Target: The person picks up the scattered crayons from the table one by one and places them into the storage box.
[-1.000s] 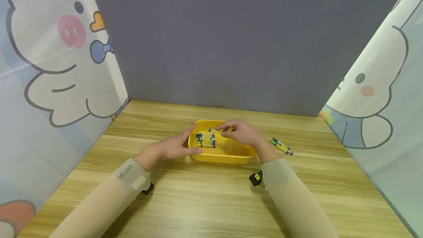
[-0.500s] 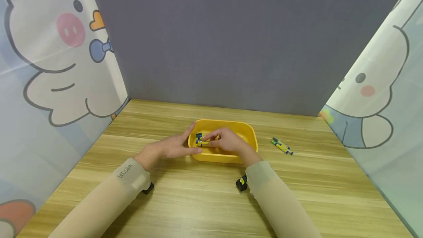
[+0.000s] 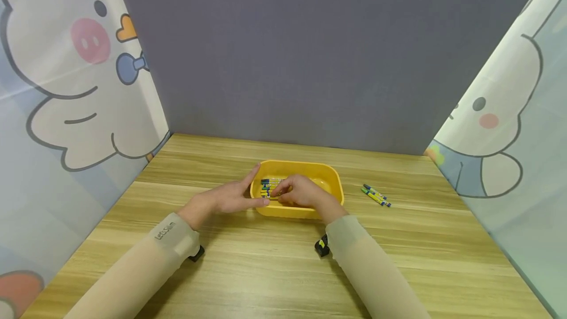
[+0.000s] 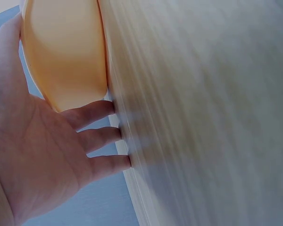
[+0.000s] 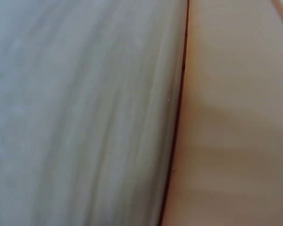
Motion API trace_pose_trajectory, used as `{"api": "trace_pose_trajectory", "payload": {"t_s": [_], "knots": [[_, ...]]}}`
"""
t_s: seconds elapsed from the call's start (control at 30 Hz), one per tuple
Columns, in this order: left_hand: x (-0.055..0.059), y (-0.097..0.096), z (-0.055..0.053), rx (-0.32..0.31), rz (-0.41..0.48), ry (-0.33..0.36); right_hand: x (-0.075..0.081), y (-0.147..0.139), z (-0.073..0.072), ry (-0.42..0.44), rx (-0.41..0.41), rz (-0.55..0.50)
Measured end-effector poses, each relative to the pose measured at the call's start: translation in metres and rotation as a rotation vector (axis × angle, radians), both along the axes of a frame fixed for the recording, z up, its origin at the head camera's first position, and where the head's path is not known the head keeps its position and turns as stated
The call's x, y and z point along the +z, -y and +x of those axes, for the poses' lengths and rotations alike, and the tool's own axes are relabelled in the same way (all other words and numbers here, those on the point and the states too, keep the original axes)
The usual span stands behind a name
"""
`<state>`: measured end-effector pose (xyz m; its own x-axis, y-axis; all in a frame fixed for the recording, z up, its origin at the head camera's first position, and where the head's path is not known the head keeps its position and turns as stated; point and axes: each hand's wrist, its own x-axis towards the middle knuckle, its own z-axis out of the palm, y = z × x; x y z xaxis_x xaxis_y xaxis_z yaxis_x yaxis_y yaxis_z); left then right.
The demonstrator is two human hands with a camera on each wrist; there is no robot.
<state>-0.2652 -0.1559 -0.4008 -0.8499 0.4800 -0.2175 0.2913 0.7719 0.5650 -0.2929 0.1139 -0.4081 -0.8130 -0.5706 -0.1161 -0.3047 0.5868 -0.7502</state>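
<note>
A yellow plastic box (image 3: 325, 170) stands on the table, with a row of crayons (image 3: 268, 187) in yellow-and-blue wrappers lying side by side at its left end. My left hand (image 3: 232, 197) rests against that left end, thumb and fingers spread along the rim. In the left wrist view the left hand (image 4: 42, 146) has its fingers straight, several tips down at the table beside the box wall (image 4: 66, 61). My right hand (image 3: 300, 192) reaches into the box, its thumb and index finger pinching a crayon at the near side of the row. The hand covers most of that crayon.
Several loose crayons (image 3: 375, 195) with green and dark tips lie on the wooden table (image 3: 266, 270), right of the box. A grey panel (image 3: 292, 63) rises behind the table, and cartoon-printed sheets hang at both sides. The right wrist view shows the box's outer wall (image 5: 231, 141).
My right hand first held a crayon over the box's middle, then carried it left and down to the near side of the row. The left hand has stayed at the box's end.
</note>
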Motion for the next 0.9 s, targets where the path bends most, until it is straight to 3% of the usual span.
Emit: {"api": "trace_pose_trajectory", "payload": {"t_s": [0.3,0.47,0.6,0.7,0.9], "knots": [[0.0,0.0,0.001,0.005,-0.003,0.002,0.002,0.001,0.002,-0.013,-0.014,0.012],[0.001,-0.001,0.002,0.006,-0.001,-0.003,0.018,-0.015,0.003,-0.123,-0.055,-0.011],[0.001,-0.001,0.002,0.004,0.006,0.001,0.04,-0.05,0.002,-0.213,-0.1,-0.019],[0.001,-0.001,0.002,0.001,0.013,0.0,0.051,-0.088,0.001,-0.218,-0.153,-0.025],[0.001,-0.002,0.001,0.0,0.016,0.004,0.046,-0.171,0.003,-0.201,-0.265,0.028]]}}
